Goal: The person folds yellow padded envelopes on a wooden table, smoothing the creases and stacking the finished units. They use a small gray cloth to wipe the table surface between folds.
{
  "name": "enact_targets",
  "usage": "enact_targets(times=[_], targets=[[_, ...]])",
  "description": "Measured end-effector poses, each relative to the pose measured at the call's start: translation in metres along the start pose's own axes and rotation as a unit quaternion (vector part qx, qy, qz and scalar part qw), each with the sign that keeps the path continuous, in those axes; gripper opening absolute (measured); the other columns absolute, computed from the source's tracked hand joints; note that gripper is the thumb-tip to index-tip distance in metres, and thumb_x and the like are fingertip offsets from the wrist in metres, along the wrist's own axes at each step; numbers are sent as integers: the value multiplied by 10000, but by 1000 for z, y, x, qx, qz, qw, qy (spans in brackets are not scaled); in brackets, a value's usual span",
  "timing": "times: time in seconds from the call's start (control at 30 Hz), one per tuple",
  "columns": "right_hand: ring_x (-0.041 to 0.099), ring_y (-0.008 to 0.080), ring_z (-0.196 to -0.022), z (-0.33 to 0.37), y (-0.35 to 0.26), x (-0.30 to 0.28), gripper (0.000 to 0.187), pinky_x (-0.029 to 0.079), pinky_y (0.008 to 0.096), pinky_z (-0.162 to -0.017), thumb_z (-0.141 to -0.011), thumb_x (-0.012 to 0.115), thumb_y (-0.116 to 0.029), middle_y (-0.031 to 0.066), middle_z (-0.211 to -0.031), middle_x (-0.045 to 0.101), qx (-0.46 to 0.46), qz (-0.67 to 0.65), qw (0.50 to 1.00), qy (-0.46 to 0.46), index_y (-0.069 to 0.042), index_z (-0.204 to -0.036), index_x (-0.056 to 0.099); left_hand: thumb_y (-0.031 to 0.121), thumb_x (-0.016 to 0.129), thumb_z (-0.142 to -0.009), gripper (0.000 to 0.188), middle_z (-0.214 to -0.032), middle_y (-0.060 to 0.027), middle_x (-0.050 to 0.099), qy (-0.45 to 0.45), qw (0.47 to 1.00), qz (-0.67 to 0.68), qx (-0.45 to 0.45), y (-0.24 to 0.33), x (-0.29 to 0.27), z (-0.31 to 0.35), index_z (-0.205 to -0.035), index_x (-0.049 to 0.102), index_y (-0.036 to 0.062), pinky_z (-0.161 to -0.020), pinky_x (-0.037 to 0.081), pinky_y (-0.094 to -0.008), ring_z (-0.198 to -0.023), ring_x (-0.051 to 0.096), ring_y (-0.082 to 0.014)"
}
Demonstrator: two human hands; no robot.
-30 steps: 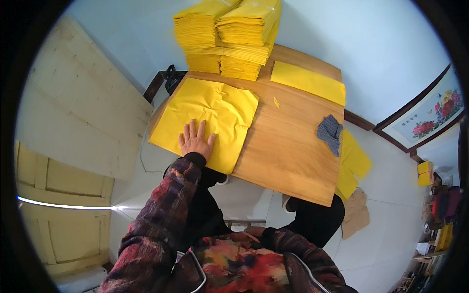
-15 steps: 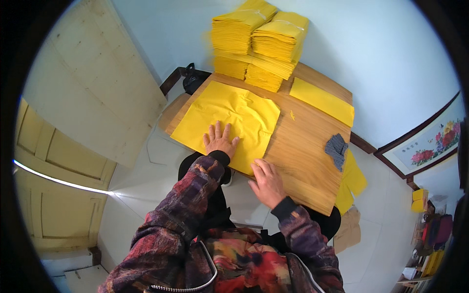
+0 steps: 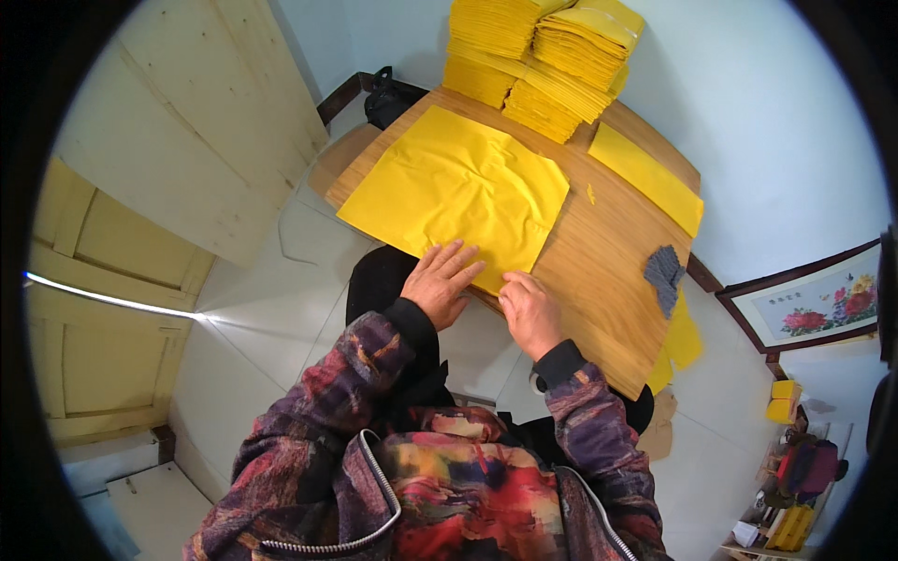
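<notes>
A large creased yellow paper sheet (image 3: 458, 187) lies on the left part of the wooden table, its near edge toward me. On that near edge rests my left hand (image 3: 440, 285), palm down, fingers stretched out and slightly spread. Just to its right, my right hand (image 3: 530, 313) has its fingers curled and closed at the sheet's near right corner, pinching it. The fingertips partly hide that corner.
Tall stacks of folded yellow paper (image 3: 561, 65) stand at the table's back. A folded yellow strip (image 3: 645, 178) lies along the far right edge, a grey cloth (image 3: 664, 279) near the right edge. A black bag (image 3: 385, 98) sits beyond the table's left corner.
My left hand has slid off the middle of the sheet down to its near edge. My right hand's fingers have closed more at the corner. The whole view has shifted slightly.
</notes>
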State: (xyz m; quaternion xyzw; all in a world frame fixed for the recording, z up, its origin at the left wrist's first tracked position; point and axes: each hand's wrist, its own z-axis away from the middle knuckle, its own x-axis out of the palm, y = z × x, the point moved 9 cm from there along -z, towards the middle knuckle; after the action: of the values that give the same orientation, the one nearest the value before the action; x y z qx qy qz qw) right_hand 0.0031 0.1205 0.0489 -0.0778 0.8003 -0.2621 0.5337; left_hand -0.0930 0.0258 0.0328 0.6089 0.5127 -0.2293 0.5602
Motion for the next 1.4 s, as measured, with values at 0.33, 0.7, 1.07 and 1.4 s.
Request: enact_targets(times=[0.33, 0.7, 1.07, 1.4], targets=[[568, 346, -886, -17, 19, 3, 112, 457, 420, -797, -775, 669, -124, 139, -897, 625, 62, -140, 985, -77, -27, -775, 613, 186, 756, -728, 377, -1337, -99, 546, -50, 988, 147, 23, -22, 18, -15, -1088, 683, 99, -1046, 360, -445, -1288, 445, -320], [617, 341, -772, -34, 17, -2, 181, 482, 399, -678, -853, 623, -173, 166, -844, 645, 98, -63, 986, -119, 6, -875, 610, 210, 696, -761, 294, -1243, -37, 607, -29, 994, 105, 1, -24, 14, -28, -1046, 699, 135, -926, 442, -418, -1166, 521, -267], [561, 335, -1043, 4, 1, -27, 321, 464, 412, -902, -766, 714, -112, 144, -1103, 600, 9, -35, 999, -35, -24, -1055, 606, 77, 661, -780, 131, -945, -123, 708, 89, 947, 291, -101, -55, 13, -33, -891, 709, 29, -783, 528, -346, -858, 660, -290], [561, 338, -984, -2, 13, -9, 136, 473, 398, -850, -769, 691, -86, 143, -1103, 610, 13, -49, 997, -53, -29, -882, 640, 30, 628, -812, 177, -924, -140, 690, -11, 940, 293, -174, -63, 22, -37, -975, 696, 11, -766, 515, -299, -848, 662, -229]])
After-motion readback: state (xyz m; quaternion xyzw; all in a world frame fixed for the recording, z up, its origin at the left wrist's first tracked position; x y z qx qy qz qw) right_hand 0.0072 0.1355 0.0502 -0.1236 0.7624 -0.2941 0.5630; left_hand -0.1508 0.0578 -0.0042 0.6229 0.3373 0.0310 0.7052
